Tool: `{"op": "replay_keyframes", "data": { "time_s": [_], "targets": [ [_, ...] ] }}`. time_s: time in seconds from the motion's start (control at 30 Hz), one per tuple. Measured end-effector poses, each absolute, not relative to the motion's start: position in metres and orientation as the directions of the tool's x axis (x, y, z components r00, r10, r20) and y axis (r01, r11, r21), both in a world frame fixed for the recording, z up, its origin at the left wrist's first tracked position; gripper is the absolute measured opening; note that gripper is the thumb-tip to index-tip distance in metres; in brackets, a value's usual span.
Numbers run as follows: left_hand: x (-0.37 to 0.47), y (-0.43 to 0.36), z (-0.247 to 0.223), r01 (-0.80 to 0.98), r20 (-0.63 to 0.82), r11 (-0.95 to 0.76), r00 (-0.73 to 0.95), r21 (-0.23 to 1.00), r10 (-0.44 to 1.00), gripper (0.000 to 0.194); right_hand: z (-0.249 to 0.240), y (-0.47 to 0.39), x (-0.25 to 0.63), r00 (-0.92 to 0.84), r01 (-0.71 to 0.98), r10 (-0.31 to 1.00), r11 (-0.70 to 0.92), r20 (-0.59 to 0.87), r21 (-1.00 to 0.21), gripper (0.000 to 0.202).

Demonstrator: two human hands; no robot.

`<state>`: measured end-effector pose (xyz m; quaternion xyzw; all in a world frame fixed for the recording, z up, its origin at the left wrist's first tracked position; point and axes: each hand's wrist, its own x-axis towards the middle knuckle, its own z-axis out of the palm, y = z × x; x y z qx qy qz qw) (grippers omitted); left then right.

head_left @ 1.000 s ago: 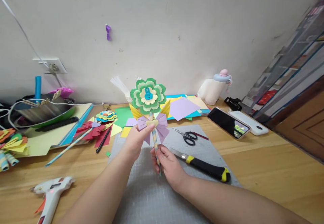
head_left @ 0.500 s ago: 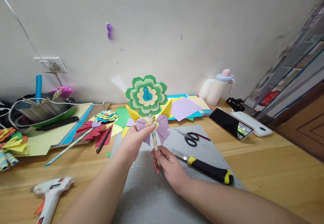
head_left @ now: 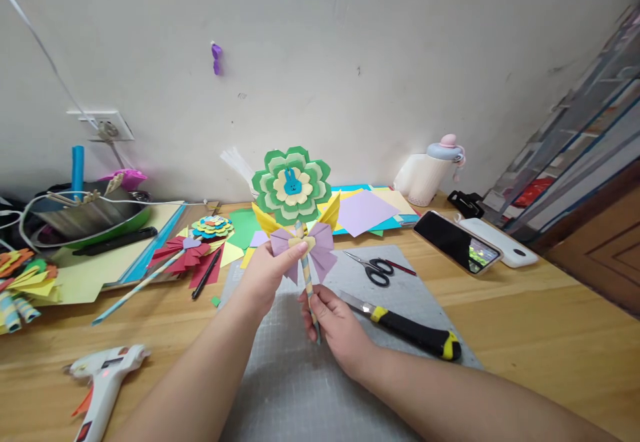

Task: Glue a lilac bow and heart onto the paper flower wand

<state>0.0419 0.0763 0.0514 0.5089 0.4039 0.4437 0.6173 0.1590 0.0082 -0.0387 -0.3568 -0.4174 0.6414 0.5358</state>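
Note:
Upright above the grey cutting mat (head_left: 280, 389) is a paper flower (head_left: 311, 205) with layered green and cream petals and a blue rabbit at its centre. Yellow paper leaves and a purple paper bow (head_left: 324, 250) sit below the bloom on a striped paper stem. My left hand (head_left: 265, 275) grips the bow and stem, its thumb pressed on the bow's pale yellow middle. Lower down, my right hand (head_left: 335, 325) is closed around the stem near its bottom end. A craft knife (head_left: 415, 332) and black scissors (head_left: 375, 272) lie on the mat right of my hands.
At the left front lies a white glue gun (head_left: 105, 382). Another paper flower with a red bow (head_left: 183, 255) and a black pen (head_left: 206, 275) lie behind it. A phone (head_left: 457, 242), a bottle (head_left: 433, 172) and coloured paper (head_left: 370, 212) stand or lie toward the wall.
The flower head has shifted very slightly to the right and up. Both hands keep their hold on it.

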Motion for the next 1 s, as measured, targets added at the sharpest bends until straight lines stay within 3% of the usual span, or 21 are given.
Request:
{"op": "replay_keyframes", "data": {
  "time_s": [0.57, 1.0],
  "targets": [
    [0.0446, 0.0729, 0.0499, -0.157, 0.010, 0.032, 0.254, 0.987, 0.967, 0.027, -0.0443, 0.0100, 0.1587, -0.176, -0.385, 0.983, -0.029, 0.042, -0.922, 0.032],
    [0.0464, 0.0718, 0.0493, -0.090, -0.012, 0.031, 0.200, 0.995, 0.980, 0.043, -0.0478, 0.0089, 0.1575, -0.172, -0.500, 0.983, -0.142, -0.063, -0.854, 0.032]
  ]
}}
